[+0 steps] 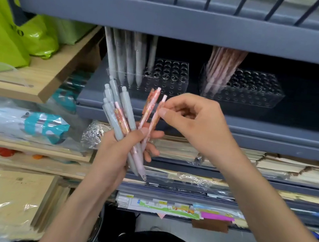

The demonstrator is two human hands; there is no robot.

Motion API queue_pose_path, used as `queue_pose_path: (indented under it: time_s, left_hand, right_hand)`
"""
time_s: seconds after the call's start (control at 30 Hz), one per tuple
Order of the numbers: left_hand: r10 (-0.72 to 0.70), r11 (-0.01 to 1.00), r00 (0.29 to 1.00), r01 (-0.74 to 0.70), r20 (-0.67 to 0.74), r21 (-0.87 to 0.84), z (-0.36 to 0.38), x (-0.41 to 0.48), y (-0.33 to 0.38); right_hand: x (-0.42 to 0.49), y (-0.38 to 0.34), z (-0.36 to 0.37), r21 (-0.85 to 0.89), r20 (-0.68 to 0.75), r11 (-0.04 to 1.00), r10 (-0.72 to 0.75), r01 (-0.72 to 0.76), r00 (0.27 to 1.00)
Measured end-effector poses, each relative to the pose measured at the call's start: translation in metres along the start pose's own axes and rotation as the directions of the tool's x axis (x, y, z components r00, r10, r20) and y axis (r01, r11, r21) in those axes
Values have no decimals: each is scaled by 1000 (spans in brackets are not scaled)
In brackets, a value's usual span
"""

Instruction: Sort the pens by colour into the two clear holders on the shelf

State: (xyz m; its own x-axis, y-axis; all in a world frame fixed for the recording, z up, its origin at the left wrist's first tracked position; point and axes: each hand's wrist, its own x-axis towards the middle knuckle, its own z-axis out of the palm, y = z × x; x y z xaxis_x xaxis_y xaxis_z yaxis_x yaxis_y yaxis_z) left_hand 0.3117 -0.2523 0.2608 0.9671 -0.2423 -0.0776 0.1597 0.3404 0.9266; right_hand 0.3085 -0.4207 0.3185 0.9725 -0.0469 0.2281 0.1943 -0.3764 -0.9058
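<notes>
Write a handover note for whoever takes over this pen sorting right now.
Left hand grips a mixed bundle, grey and pink.
Right hand pinches one pink pen near its top.
Done: grey pens stand in the left holder, pink pens in the right holder.
Left: seat the pinched pen with the pink ones, then sort the bundle.

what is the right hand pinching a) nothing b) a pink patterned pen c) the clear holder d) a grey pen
b: the right hand pinches the upper end of a pink patterned pen sticking up from the bundle of grey and pink pens that the left hand grips.
</notes>
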Motion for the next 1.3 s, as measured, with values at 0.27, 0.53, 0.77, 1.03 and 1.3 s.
queue_pose_path:
  time_s: [0.27,0.53,0.77,1.03,1.3]
  left_hand:
    - [9,998,999,-11,36,56,36,3,-18]
    - [26,998,998,-29,59,51,57,8,-25]
    - [53,994,998,-56,34,91,63,10,-21]
    - [39,987,999,-37,-13,157,62,10,-24]
    - [65,984,998,-65,6,166,65,10,-22]
  right_hand:
    - [-10,12,-39,431,-226,902,112,-4,968]
    - [-15,27,-66,328,-173,944,25,34,985]
    - [12,34,-112,218,-655,942,-52,254,754]
    - [42,50,-113,-11,-627,989,-124,151,769]
    - [50,52,-99,-431,-433,903,-209,3,877]
